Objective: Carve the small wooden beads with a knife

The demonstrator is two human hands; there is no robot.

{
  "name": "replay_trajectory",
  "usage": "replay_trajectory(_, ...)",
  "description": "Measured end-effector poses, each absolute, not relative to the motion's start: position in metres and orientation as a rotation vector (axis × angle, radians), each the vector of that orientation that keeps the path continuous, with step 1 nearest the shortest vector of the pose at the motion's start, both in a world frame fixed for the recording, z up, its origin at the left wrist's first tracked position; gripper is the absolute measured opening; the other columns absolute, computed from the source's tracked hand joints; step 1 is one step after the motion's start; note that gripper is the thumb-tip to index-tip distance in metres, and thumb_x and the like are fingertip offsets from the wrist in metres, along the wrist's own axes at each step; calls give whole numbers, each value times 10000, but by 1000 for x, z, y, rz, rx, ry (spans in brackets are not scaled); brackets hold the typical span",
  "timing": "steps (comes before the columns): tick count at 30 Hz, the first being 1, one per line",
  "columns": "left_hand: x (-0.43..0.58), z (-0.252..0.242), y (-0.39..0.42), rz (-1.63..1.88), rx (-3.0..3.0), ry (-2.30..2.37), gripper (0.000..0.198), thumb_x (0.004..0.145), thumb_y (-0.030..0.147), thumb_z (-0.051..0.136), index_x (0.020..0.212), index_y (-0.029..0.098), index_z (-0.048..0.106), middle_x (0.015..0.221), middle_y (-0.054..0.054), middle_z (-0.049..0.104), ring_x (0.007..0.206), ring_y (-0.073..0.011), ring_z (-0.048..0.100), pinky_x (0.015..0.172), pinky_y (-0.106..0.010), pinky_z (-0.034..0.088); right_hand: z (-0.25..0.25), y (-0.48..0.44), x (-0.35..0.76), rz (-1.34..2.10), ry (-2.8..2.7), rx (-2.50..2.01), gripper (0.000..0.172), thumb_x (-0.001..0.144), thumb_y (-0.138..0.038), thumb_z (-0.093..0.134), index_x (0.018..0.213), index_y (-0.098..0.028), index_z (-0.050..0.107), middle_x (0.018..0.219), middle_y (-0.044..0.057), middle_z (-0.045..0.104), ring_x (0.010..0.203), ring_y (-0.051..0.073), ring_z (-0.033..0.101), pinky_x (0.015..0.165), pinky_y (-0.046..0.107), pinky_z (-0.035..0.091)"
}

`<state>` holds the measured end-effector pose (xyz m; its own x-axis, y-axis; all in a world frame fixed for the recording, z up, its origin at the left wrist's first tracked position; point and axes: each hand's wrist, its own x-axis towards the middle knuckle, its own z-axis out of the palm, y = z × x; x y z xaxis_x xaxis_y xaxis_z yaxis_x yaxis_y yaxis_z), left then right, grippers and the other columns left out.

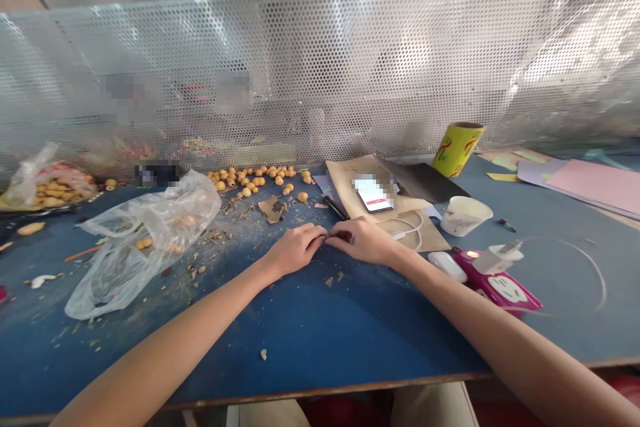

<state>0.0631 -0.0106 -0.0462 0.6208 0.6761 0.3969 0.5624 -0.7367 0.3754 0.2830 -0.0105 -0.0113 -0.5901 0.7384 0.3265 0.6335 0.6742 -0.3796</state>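
My left hand (299,247) and my right hand (364,239) meet over the middle of the blue table (320,320). Both are closed, thumbs and fingers pinched together around a small dark thing (326,237) mostly hidden between the fingertips; its kind I cannot make out. Just beyond them lies a black pen-like stick (335,207). A torn brown scrap (273,209) rests farther left, near a heap of small tan, gourd-like pieces (245,180). Behind my right hand a lit phone (377,201) lies on brown paper (345,180).
A clear plastic bag (115,280) and a filled bag (53,187) are at left. On the right are a paper cup (465,215), a yellow roll (457,150), a magenta power strip (510,290) with a cable, and coloured sheets (600,183). A perforated metal screen (320,67) stands behind.
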Motion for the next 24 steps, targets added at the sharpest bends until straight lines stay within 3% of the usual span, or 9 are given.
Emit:
replay_trajectory(3,63,-45,-10,758,2608,1000,281,1015,317,362,1061,204,615,927,-49,647,797,-164,633,728,-278,489,4,0,292,106,-2223,-1381,389,944,-491,437,906,-203,696,784,43,706,668,164,613,636,271,412)
replay_trajectory(5,63,-44,-10,734,2596,981,292,1017,329,353,1046,209,618,922,-43,646,788,-159,631,729,-274,485,15,11,302,-77,-2022,-1646,443,911,-520,470,1197,-205,595,883,72,716,757,222,636,694,317,432)
replay_trajectory(8,63,-44,-10,716,2586,985,300,1018,337,345,1035,214,618,914,-36,641,784,-157,630,736,-275,479,21,33,317,-278,-1923,-1913,827,823,-568,565,1445,-88,308,1093,218,656,1026,363,589,829,425,429)
replay_trajectory(10,64,-44,-11,713,2587,989,298,1017,339,346,1031,215,617,911,-36,637,788,-159,630,739,-276,477,18,50,324,-261,-1910,-2068,988,760,-603,621,1468,-43,218,1184,286,590,1132,425,520,893,483,401)
replay_trajectory(14,64,-44,-11,731,2597,994,290,1012,338,356,998,210,616,870,-38,624,788,-167,627,737,-277,475,2,82,328,23,-1888,-2319,1192,631,-658,711,1470,5,185,1352,348,429,1274,468,381,958,535,368)
replay_trajectory(16,64,-44,-12,739,2597,997,282,1009,336,365,983,209,615,855,-35,619,785,-168,626,740,-278,475,-5,94,328,30,-1846,-2380,1142,611,-635,732,1417,48,299,1334,350,440,1264,455,401,960,514,383)
replay_trajectory(20,63,-43,-12,737,2584,982,274,1009,333,364,981,211,609,868,-36,620,775,-165,626,723,-270,472,-10,109,334,27,-1873,-2373,763,654,-475,742,1201,32,583,1187,303,574,1190,397,500,943,453,420)
replay_trajectory(24,63,-42,-12,736,2581,983,258,1008,321,366,982,210,598,888,-36,626,810,-168,630,753,-273,473,-10,114,351,24,-1840,-2358,622,664,-402,735,1113,22,657,1070,291,644,1121,389,560,889,458,466)
